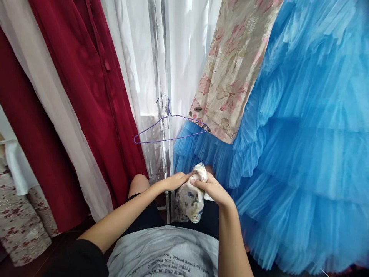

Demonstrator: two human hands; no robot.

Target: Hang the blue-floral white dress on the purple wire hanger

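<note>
A bunched piece of floral cloth point(194, 200), cream with dark and yellowish marks, hangs in front of my lap. My right hand point(216, 188) grips its upper right side, thumb lying over the front. On the other side my left hand point(176, 181) has its fingers closed at the top left edge of the cloth; the fingertips are partly hidden by the folds. Beyond my hands a purple wire hanger point(170, 140) hangs with nothing on it, in front of a metal upright.
Blue tiered tulle point(302, 154) fills the right side. A floral garment point(230, 77) hangs before it. Dark red fabric point(95, 96) and pale sheer panels point(72, 115) hang on the left. Behind the metal pole point(168, 165) are white curtains point(190, 50).
</note>
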